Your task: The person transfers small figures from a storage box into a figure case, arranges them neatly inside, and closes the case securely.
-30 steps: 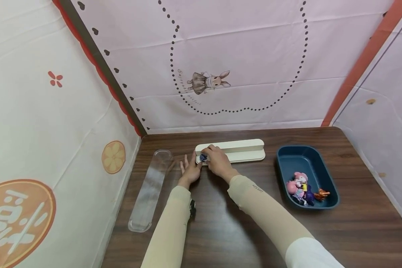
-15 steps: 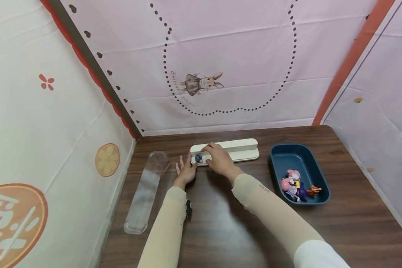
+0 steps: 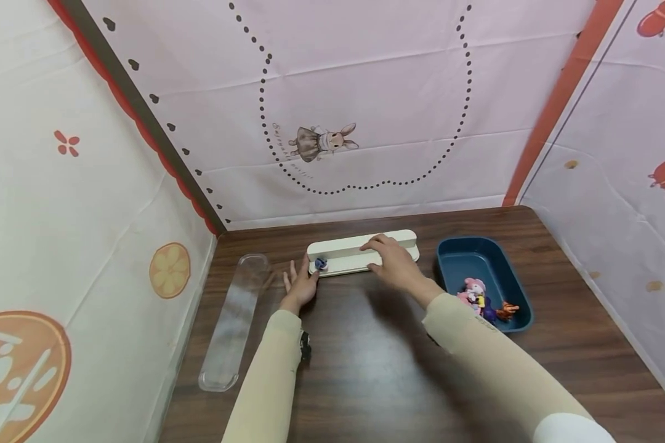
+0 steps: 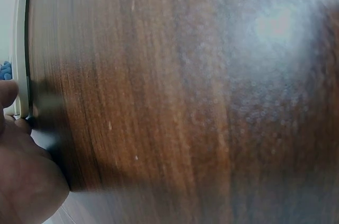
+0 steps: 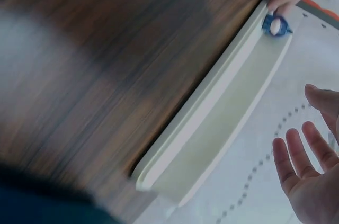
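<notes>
A cream two-step display stand (image 3: 343, 266) lies along the back of the table. On the lower step, at its left end, a small blue-and-white toy figure (image 3: 321, 264) stands, also visible in the right wrist view (image 5: 275, 25). My left hand (image 3: 301, 287) holds that end of the stand, thumb at the front edge beside the figure; the left wrist view catches only part of this hand (image 4: 26, 176). Over the stand's right half is my right hand (image 3: 394, 264), empty, its fingers spread apart in the right wrist view (image 5: 312, 181).
To the left lies a long clear plastic cover (image 3: 233, 326). A dark blue tray (image 3: 454, 261) on the right holds several small figures, among them a pink-and-white one (image 3: 474, 287) and an orange one (image 3: 507, 311). Printed cloth walls (image 3: 366, 92) border the table.
My right hand has let go of the blue figure and moved right along the stand. The figure stays at the left end, with my left hand beside it. The head view has shifted slightly.
</notes>
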Tool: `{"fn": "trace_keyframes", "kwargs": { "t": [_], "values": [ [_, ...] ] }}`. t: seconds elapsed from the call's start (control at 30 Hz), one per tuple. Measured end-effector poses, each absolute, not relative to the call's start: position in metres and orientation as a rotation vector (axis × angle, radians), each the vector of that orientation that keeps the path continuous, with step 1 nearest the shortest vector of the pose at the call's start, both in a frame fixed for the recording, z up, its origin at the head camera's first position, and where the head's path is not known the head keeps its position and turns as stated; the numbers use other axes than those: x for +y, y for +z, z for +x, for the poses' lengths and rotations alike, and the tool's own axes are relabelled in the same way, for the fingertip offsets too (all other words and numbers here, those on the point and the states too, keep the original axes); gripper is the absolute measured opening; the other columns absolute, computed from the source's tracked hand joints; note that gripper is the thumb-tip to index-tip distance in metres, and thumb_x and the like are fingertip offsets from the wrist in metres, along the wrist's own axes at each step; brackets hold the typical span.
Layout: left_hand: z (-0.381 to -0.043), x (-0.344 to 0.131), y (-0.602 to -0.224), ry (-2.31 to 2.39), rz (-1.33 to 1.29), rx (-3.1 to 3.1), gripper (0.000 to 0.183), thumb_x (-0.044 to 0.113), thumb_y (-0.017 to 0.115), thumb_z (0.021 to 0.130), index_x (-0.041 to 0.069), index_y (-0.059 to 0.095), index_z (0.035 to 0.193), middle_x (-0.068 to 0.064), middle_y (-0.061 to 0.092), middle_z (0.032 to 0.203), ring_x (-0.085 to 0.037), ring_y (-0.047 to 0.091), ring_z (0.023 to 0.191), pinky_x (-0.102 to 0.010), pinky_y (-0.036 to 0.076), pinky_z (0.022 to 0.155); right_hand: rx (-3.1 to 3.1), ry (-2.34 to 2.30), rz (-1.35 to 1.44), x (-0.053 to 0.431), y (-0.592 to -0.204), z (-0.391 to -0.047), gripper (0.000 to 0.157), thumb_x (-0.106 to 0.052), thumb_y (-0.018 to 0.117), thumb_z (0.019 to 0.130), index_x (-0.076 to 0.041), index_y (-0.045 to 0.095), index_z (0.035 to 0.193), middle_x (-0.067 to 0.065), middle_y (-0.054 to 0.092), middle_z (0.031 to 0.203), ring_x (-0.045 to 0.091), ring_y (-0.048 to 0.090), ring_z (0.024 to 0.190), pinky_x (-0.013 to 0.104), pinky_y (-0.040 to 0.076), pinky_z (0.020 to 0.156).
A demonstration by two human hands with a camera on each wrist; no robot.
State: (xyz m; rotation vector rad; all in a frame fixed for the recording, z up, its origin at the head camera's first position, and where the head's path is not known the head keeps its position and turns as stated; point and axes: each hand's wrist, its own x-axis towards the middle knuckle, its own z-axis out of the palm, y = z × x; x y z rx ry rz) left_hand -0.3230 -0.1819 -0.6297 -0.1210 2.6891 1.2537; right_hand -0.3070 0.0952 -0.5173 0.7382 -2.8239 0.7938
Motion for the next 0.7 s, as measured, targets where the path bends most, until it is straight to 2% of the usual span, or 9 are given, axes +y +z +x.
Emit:
{"fn": "trace_keyframes", "kwargs": {
  "t": [0.3, 0.5, 0.7],
  "values": [
    [-0.32, -0.179, -0.625, 1.241, -0.157, 2.657, 0.07, 0.038, 0.039, 0.109, 0.021, 0.007, 0.169, -0.014, 0.017, 0.174, -0.031, -0.022, 0.161, -0.056, -0.025, 0.124, -2.842, 0.859, 0.536, 0.183, -0.507, -0.286, 0.044, -0.013, 0.078, 0.093, -0.01, 0.067, 0.135, 0.015, 0.061, 0.135, 0.038, 0.063, 0.12, 0.057, 0.053, 0.099],
    [-0.321, -0.179, -0.624, 1.239, -0.143, 2.663, 0.07, 0.037, 0.04, 0.108, 0.021, 0.008, 0.169, -0.016, 0.019, 0.173, -0.033, -0.021, 0.161, -0.056, -0.025, 0.124, -2.928, 0.916, 0.341, 0.239, -0.499, -0.275, 0.043, -0.013, 0.07, 0.099, -0.008, 0.062, 0.14, 0.021, 0.056, 0.139, 0.043, 0.059, 0.123, 0.061, 0.052, 0.097],
    [-0.319, -0.178, -0.616, 1.159, -0.125, 2.679, 0.069, 0.036, 0.038, 0.109, 0.022, 0.007, 0.169, -0.013, 0.021, 0.173, -0.032, -0.019, 0.161, -0.056, -0.021, 0.126, -3.089, 0.914, 0.351, 0.278, -0.498, -0.264, 0.046, -0.01, 0.069, 0.098, 0.0, 0.059, 0.142, 0.028, 0.059, 0.138, 0.047, 0.059, 0.12, 0.062, 0.054, 0.095]
  ]
}}
